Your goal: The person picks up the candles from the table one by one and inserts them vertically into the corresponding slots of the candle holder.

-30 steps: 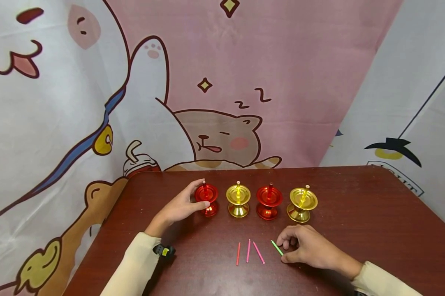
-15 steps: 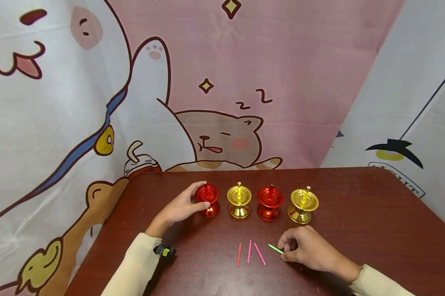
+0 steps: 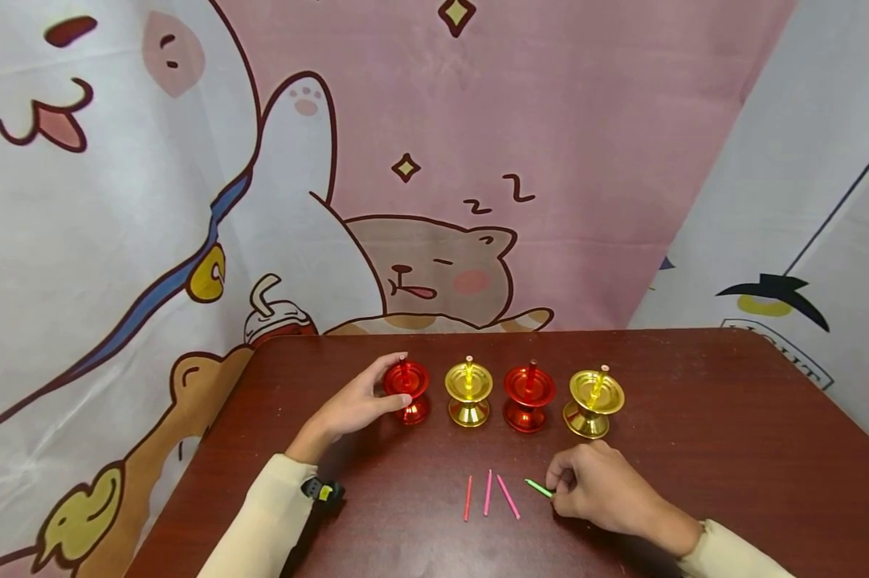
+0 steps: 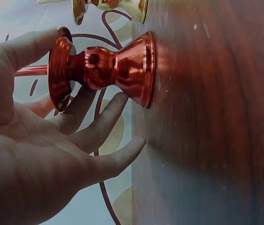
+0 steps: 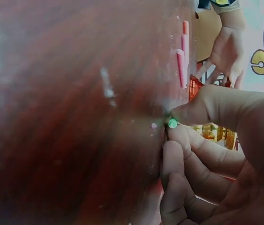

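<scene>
My left hand (image 3: 353, 405) holds the leftmost red candle holder (image 3: 415, 411), its thumb on the dish rim and its fingers behind the stem. In the left wrist view this holder (image 4: 134, 68) stands upright on the table. At the front right, my right hand (image 3: 608, 491) pinches a thin green candle (image 3: 537, 486) between thumb and fingertips, low over the tabletop. The right wrist view shows only the candle's round end (image 5: 172, 123); whether it touches the table I cannot tell. Left of it lie a red candle (image 3: 467, 498) and two pink candles, a straight one (image 3: 488, 493) and a slanted one (image 3: 507, 497).
Rightward along the row stand a gold holder (image 3: 469, 412), another red holder (image 3: 525, 417) and another gold holder (image 3: 586, 421), each with a central upright tube. The dark wooden table (image 3: 724, 449) ends at a printed cloth backdrop (image 3: 572, 160).
The green candle has swung to a flatter slant as my right fingers close in on it. My left hand stays on the red holder. The whole head view has shifted slightly.
</scene>
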Available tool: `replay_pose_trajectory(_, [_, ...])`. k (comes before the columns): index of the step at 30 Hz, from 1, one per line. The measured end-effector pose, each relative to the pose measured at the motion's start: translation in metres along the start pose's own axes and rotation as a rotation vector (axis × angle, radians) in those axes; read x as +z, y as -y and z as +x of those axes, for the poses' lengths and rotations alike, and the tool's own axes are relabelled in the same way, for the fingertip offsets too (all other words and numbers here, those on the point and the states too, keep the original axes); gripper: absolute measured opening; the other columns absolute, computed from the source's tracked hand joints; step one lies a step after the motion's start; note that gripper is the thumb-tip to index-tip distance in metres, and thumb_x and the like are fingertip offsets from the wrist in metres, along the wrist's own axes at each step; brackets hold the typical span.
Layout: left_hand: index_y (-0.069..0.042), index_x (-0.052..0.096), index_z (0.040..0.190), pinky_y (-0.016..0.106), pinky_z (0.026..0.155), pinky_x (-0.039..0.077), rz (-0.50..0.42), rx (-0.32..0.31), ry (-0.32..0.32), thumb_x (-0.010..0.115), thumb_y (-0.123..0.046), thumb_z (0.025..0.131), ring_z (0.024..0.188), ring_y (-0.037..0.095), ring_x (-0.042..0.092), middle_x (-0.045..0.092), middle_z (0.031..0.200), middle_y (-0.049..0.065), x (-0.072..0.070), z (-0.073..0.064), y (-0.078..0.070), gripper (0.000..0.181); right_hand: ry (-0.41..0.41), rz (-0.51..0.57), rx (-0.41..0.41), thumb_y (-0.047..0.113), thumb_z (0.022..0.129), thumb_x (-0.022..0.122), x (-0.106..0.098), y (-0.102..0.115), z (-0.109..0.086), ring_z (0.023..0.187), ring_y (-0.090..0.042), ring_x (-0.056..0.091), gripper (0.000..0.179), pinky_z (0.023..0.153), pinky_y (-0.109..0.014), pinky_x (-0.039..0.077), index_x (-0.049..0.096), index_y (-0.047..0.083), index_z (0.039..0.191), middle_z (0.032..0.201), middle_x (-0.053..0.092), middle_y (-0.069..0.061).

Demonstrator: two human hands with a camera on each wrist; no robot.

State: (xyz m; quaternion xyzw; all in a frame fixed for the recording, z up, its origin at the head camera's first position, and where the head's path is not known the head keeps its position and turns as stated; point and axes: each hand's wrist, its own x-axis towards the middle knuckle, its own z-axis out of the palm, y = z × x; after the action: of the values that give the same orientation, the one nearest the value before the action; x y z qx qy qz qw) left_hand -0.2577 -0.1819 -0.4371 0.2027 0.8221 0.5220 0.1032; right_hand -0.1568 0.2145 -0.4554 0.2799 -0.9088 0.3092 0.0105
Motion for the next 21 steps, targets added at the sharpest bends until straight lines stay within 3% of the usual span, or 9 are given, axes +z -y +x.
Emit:
replay_pose_trajectory(11, [-0.007, 0.039, 0.166, 0.058, 0.116, 0.048, 0.004, -0.044, -0.018, 0.074, -0.015, 0.104, 0.133, 0.040, 0.064, 0.060, 0.149, 0.023, 0.003, -0.001, -0.003, 0.072, 0.003, 0.011, -0.025, 0.002, 0.068, 0.078, 0.002, 0.008, 0.014, 0.061, 0.006, 0.046, 0.026, 0.055, -0.022, 0.042, 0.073, 0.026, 0.077, 0.067, 0.054, 0.025])
replay_pose_trajectory(21, [-0.005, 0.036, 0.167, 0.058, 0.117, 0.046, -0.021, -0.067, -0.023, 0.072, -0.014, 0.103, 0.137, 0.039, 0.061, 0.057, 0.152, 0.021, 0.005, -0.002, -0.006, 0.073, 0.000, 0.067, -0.068, 0.001, 0.071, 0.073, 0.004, 0.027, 0.035, 0.055, 0.007, 0.052, 0.025, 0.055, -0.021, 0.042, 0.072, 0.026, 0.076, 0.057, 0.054, 0.027])
